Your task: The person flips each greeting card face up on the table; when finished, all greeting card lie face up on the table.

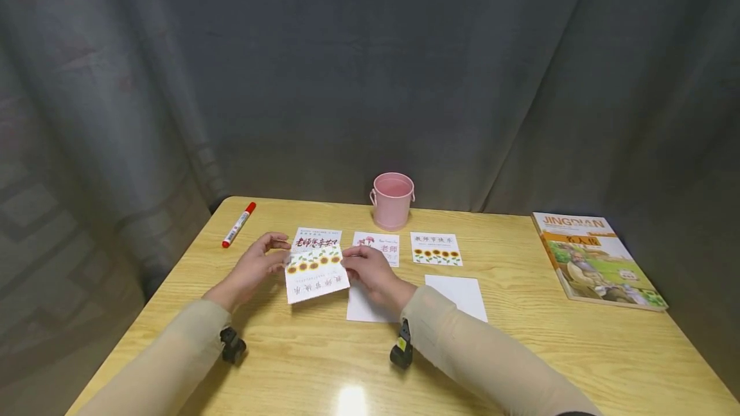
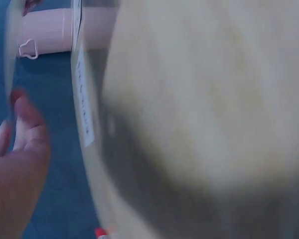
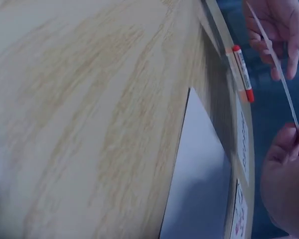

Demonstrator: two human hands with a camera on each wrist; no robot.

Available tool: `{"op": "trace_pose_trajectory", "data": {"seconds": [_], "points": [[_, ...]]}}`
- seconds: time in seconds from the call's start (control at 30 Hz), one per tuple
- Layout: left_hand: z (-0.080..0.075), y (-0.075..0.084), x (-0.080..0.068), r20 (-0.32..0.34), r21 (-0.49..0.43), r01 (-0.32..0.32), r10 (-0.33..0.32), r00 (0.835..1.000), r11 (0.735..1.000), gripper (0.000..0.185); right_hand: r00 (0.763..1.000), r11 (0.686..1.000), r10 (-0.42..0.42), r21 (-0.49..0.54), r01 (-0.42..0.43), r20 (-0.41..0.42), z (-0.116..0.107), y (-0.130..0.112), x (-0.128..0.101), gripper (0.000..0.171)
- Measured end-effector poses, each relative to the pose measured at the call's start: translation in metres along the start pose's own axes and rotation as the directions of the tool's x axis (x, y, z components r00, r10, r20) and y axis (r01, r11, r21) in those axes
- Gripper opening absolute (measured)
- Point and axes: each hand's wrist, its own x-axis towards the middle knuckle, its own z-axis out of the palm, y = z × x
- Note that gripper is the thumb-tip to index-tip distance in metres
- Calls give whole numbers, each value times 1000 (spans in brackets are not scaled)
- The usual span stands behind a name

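1. Both hands are holding a sunflower card [image 1: 315, 275] just above the table [image 1: 520, 352] — left hand [image 1: 254, 268] pinching its left edge, right hand [image 1: 372, 273] its right.
2. Three cards are lying face-up in a far row near the pink bucket [image 1: 393, 199]; two are lying blank-side up nearer — sorting is looking about half done.

"JINGDIAN" on the book [image 1: 598, 259]
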Motion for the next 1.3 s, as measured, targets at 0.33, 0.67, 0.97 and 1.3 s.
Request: {"op": "trace_pose_trajectory", "data": {"seconds": [0.33, 0.67, 0.97, 1.3], "points": [[16, 22, 11, 316, 398, -184, 54, 947, 899, 32, 983, 985, -17, -164, 48, 182, 9, 2, -7, 20], [13, 15, 11, 251, 317, -152, 72, 965, 936, 9, 982, 982, -30, -177, 64, 187, 6, 4, -7, 22], [10, 17, 10, 250, 284, -141, 68, 966, 949, 14, 978, 995, -24, -88, 43, 207, 8, 1, -7, 22], [1, 24, 7, -117, -115, -63, 50, 992, 991, 15, 971, 982, 21, 176, -65, 237, 2, 1, -9, 33]]}}
